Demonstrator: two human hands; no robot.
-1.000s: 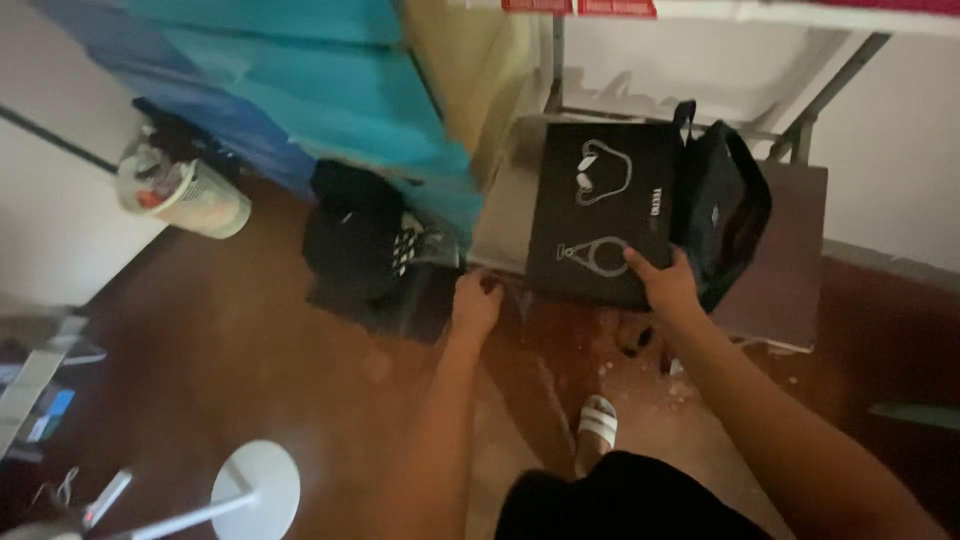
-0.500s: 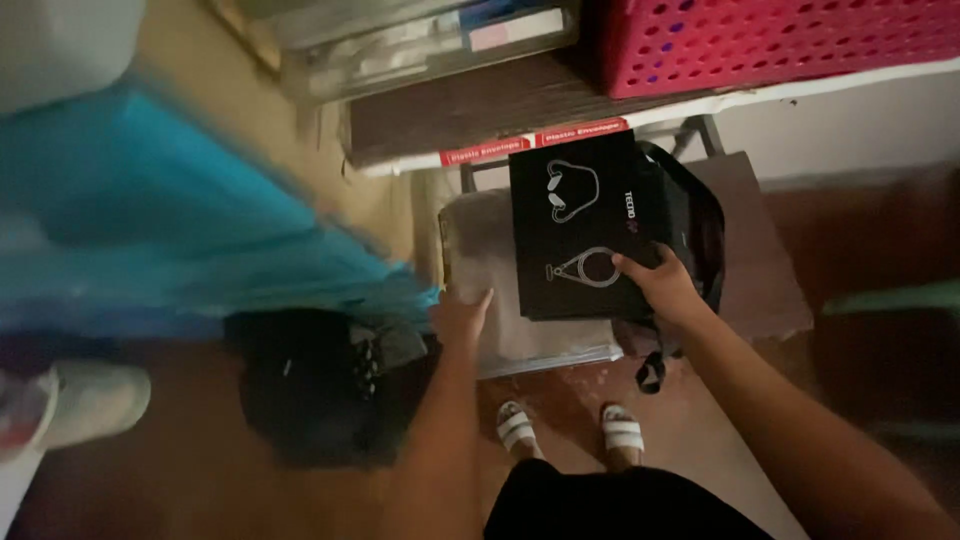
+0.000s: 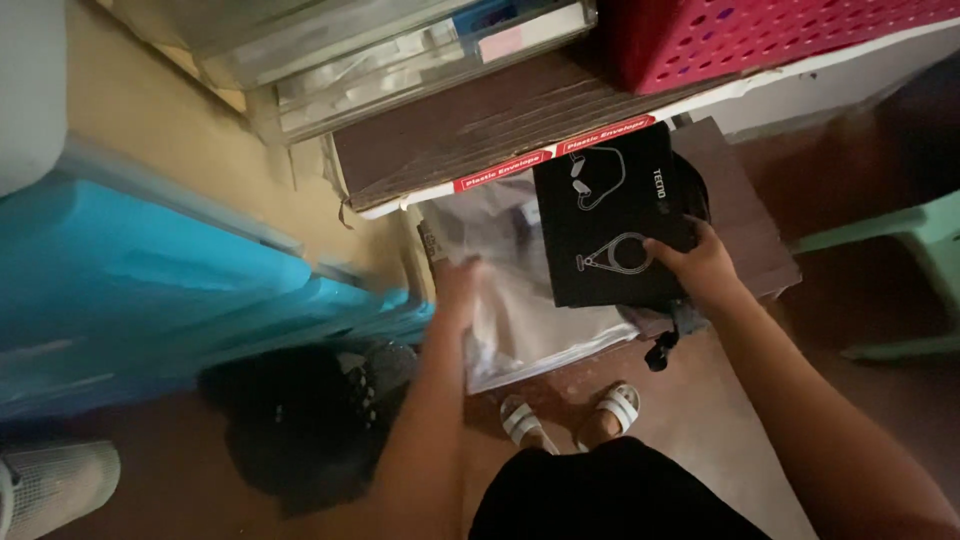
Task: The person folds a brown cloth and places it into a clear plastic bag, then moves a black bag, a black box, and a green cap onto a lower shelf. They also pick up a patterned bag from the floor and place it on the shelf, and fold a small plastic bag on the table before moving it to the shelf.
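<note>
My right hand grips the lower right edge of a flat black box with white line drawings on its lid. The box is lifted over a black bag whose strap hangs down. My left hand is blurred and rests on a clear plastic-wrapped sheet that lies on a low brown board; whether its fingers grip the plastic I cannot tell.
A dark brown tabletop with a pink perforated basket and clear folders is above. Blue bedding lies left, a dark bundle on the floor below it. A green stool stands right. My sandalled feet are on brown floor.
The view swung up toward the table. My right hand lifted the black box higher and rightward; my left hand moved onto the plastic sheet.
</note>
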